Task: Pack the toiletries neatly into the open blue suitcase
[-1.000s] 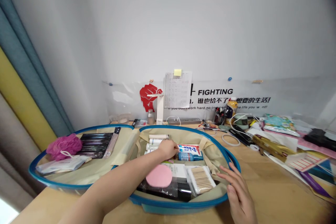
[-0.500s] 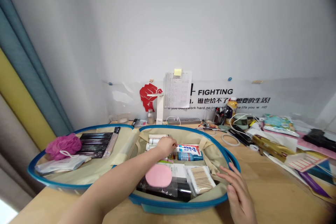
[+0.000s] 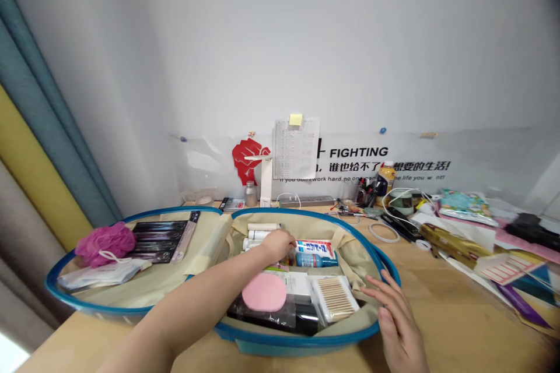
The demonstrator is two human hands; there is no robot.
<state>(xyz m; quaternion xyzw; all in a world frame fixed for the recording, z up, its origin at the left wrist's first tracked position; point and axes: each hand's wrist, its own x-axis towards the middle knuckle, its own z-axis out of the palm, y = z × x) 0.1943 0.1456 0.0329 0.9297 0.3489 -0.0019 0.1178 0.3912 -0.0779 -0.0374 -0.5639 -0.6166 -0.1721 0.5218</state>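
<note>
An open suitcase with a blue rim [image 3: 131,218] lies on the table, its beige lining divided into two halves. My left hand [image 3: 276,246] reaches into the right half, its fingertips down among small bottles [image 3: 289,257]. Whether it grips one is hidden. Just beyond it are white tubes [image 3: 263,227] and a toothpaste box [image 3: 315,247] above a blue bottle [image 3: 317,260]. My right hand [image 3: 396,319] rests with spread fingers near the suitcase's right rim, by a box of cotton swabs [image 3: 335,298]. A pink sponge [image 3: 264,292] lies under my left forearm.
In the left half lie a magenta bath pouf [image 3: 105,243], black packages [image 3: 160,238] and a white pouch [image 3: 100,274]. The wooden table [image 3: 446,315] carries papers, cables and bags at right. A power strip [image 3: 306,201] and a lamp [image 3: 265,180] stand behind the suitcase.
My left hand has drawn slightly back from the toothpaste box since the oldest frame, and small bottles now show by its fingertips. My right hand has stayed in place.
</note>
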